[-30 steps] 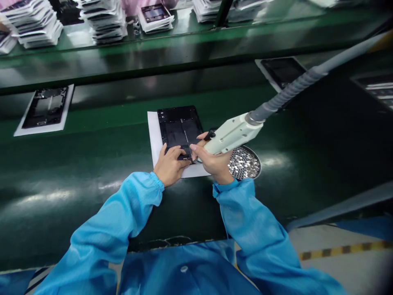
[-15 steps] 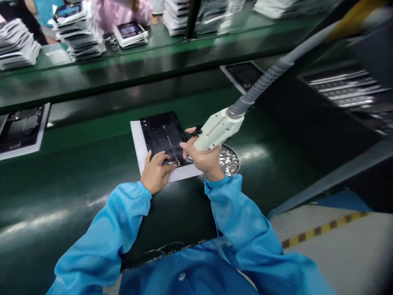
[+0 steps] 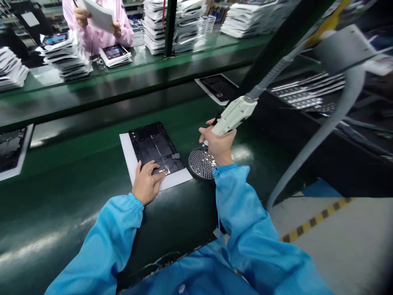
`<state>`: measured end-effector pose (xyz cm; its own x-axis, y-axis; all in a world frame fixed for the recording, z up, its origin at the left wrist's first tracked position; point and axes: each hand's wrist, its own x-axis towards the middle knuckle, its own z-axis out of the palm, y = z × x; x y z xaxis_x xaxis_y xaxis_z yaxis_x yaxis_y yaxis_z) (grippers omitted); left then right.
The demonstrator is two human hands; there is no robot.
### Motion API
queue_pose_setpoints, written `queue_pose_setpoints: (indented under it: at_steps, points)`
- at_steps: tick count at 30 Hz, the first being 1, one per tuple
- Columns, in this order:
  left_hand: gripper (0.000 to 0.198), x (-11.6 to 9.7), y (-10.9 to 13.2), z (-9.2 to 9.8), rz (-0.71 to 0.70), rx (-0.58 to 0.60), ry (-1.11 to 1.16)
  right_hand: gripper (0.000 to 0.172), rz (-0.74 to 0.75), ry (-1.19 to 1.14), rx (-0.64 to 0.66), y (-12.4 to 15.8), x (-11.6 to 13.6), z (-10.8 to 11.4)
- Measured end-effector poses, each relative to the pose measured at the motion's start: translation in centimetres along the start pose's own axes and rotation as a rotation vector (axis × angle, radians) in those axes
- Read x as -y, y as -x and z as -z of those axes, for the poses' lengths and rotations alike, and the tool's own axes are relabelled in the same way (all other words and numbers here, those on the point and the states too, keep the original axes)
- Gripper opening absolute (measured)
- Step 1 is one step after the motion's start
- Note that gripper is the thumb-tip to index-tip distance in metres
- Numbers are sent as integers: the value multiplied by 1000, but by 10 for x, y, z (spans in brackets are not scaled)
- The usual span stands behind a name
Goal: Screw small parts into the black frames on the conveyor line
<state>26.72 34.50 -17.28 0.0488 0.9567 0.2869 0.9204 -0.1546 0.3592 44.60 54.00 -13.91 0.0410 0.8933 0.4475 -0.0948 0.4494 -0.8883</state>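
Observation:
A black device panel (image 3: 153, 143) lies on a white sheet (image 3: 125, 153) on the green bench. My left hand (image 3: 146, 182) rests on the panel's near-left corner, fingers spread flat beside small metallic parts. In my right hand (image 3: 218, 143) is a pale powered screwdriver (image 3: 235, 116), fingers wrapped round its lower body. The tool leans up to the right into a grey ribbed hose (image 3: 270, 80). Its lower end is over a round dish (image 3: 201, 164) dotted with small shiny pieces, right of the panel. My right hand partly covers the dish.
Another panel on paper (image 3: 218, 87) lies farther back; one more (image 3: 14, 149) is at the left. Paper stacks (image 3: 66, 57) stand on the raised shelf (image 3: 123, 78). A person in pink (image 3: 95, 24) holds papers behind it. A thick grey tube (image 3: 310, 143) curves down at the right.
My right hand and the screwdriver have moved off the panel, rightward to the dish. My left hand stays on the panel. The whole view has shifted.

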Motion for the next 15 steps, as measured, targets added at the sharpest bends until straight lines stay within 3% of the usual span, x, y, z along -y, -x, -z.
queue_pose_setpoints:
  at_steps: [15]
  points:
    - [24, 3, 1, -3, -27, -29, -13, 18, -53, 76, 29, 0, -2, 1]
